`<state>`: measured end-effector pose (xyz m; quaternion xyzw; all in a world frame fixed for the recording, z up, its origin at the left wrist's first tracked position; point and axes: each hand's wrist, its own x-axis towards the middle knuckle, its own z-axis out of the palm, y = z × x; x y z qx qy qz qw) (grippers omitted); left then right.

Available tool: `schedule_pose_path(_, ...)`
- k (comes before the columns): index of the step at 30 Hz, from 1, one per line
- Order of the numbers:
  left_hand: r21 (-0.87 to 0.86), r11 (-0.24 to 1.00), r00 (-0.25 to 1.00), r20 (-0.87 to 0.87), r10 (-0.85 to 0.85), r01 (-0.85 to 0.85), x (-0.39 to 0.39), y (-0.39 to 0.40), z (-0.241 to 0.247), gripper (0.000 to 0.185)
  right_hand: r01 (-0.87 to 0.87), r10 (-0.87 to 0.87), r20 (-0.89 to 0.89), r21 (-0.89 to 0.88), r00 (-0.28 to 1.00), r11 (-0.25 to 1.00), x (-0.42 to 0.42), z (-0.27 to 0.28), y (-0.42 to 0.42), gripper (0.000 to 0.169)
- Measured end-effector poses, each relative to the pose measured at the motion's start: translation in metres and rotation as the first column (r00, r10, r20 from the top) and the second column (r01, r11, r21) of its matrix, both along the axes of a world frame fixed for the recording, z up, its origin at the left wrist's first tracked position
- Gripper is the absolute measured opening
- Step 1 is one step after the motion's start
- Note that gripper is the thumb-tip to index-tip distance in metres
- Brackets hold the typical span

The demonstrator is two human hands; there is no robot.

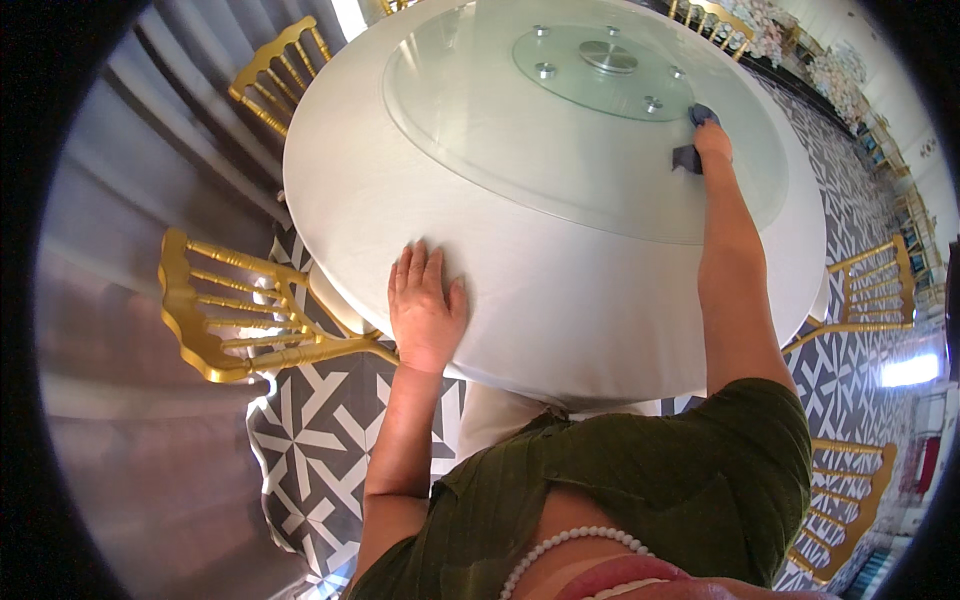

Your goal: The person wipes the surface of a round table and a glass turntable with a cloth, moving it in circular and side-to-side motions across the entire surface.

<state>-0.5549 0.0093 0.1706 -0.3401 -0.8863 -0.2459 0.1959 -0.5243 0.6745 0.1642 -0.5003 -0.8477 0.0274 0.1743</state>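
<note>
My right hand (712, 141) reaches far over the table and grips a dark grey cloth (687, 159), which sticks out on both sides of the fist. The cloth lies on the large round glass turntable (480, 142), just beside the smaller glass disc (577, 94) with its metal hub (608, 56) and several metal studs. My left hand (427, 307) rests flat, palm down and fingers spread, on the white tablecloth (570, 300) near the table's close left edge. It holds nothing.
Gold chairs with spindle backs stand around the round table, one at the left (217, 307), one at the right (877, 292). Grey drapes (150, 225) hang along the left side. Pale flowers (840, 75) line the upper right. The floor (322, 442) has a dark and white pattern.
</note>
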Motion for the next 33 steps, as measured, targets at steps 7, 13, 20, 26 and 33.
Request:
schedule_pose_path(7,0.026,1.000,0.999,0.041,0.000,-0.001,-0.001,-0.002,0.002,0.046,-0.361,0.361,-0.021,-0.003,0.932,0.933,-0.178,0.000,-0.083,0.049)
schedule_pose_path(13,0.019,1.000,0.999,0.037,0.021,-0.021,0.001,-0.007,0.003,0.045,-0.763,0.754,-0.121,-0.127,0.646,0.634,-0.273,0.014,-0.316,0.047)
schedule_pose_path(20,0.047,0.999,1.000,-0.003,-0.006,0.006,-0.002,-0.011,-0.006,0.043,-0.931,0.923,0.126,0.077,0.364,0.357,-0.203,0.017,-0.448,0.045)
schedule_pose_path(26,0.060,0.997,0.996,-0.086,-0.035,0.040,-0.003,-0.004,-0.009,0.041,-0.911,0.935,0.055,0.255,0.349,0.325,-0.089,0.005,-0.405,0.050)
schedule_pose_path(33,-0.023,1.000,0.996,-0.090,-0.022,0.020,-0.004,-0.007,-0.018,0.042,-0.929,0.941,0.044,0.180,0.336,0.324,0.079,0.027,-0.314,0.048)
